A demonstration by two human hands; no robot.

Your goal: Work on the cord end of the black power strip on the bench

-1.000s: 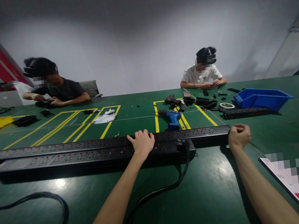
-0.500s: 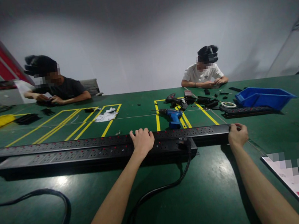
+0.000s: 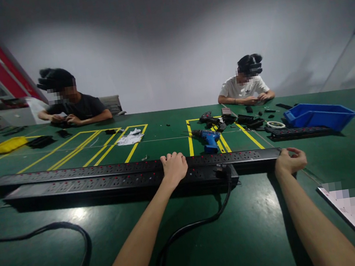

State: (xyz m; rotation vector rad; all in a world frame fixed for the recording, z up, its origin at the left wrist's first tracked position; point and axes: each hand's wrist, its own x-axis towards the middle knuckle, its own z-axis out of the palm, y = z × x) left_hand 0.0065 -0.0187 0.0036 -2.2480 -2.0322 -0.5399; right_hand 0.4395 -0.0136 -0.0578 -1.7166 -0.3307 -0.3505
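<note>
Two long black power strips lie side by side across the table. My left hand [image 3: 175,167] is over the far power strip [image 3: 220,158], its fingers bent over the far edge near the middle. At that strip's right end, my right hand [image 3: 290,161] is closed around the end with curled fingers; the exact fingertip contact is partly hidden. The near power strip [image 3: 105,182] lies closer to me, below my left wrist. A black plug [image 3: 223,170] sits on its right end, and a thick black cable [image 3: 196,224] runs from it toward me.
Beyond the strips lie a blue cordless drill [image 3: 209,139], a blue bin [image 3: 322,116], a roll of tape [image 3: 275,125] and white scraps [image 3: 129,137]. Another cable [image 3: 86,245] curves at left. A flat panel [image 3: 349,219] lies at right. Two people sit across the green table.
The whole view has shifted slightly, so things appear a little farther right. Both hands keep their places on the far strip; the right fingers look slightly more spread.
</note>
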